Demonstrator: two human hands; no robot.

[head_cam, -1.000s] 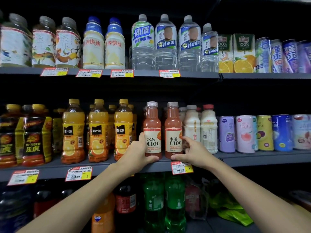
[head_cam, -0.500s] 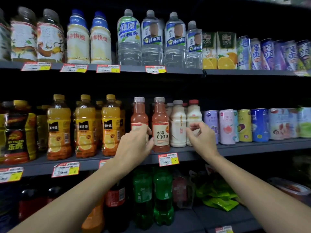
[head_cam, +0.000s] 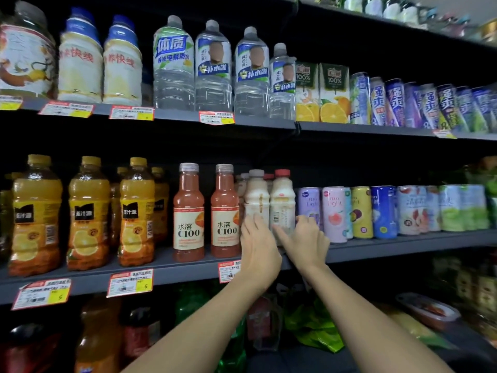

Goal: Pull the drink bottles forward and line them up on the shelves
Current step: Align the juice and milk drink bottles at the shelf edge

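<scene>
Two white milk-drink bottles stand on the middle shelf [head_cam: 174, 273], one grey-capped [head_cam: 256, 196], one red-capped [head_cam: 282, 200]. My left hand [head_cam: 259, 246] lies with fairly straight fingers against the lower front of the grey-capped bottle. My right hand [head_cam: 305, 238] grips the base of the red-capped bottle, thumb across its front and fingers curled at its right side. More white bottles stand hidden behind these two. Left of them, two pink C100 bottles [head_cam: 188, 211] [head_cam: 224, 211] stand side by side near the shelf front.
Orange juice bottles [head_cam: 137, 211] fill the middle shelf's left; pastel cans [head_cam: 333, 211] stand right of my hands. The upper shelf holds water bottles [head_cam: 212, 68], juice cartons [head_cam: 333, 92] and cans. Green bottles [head_cam: 188, 300] and bags sit on the shelf below.
My left hand left the C100 bottle and moved right to the grey-capped white bottle. My right hand dropped to the red-capped bottle's base. The view shifted right.
</scene>
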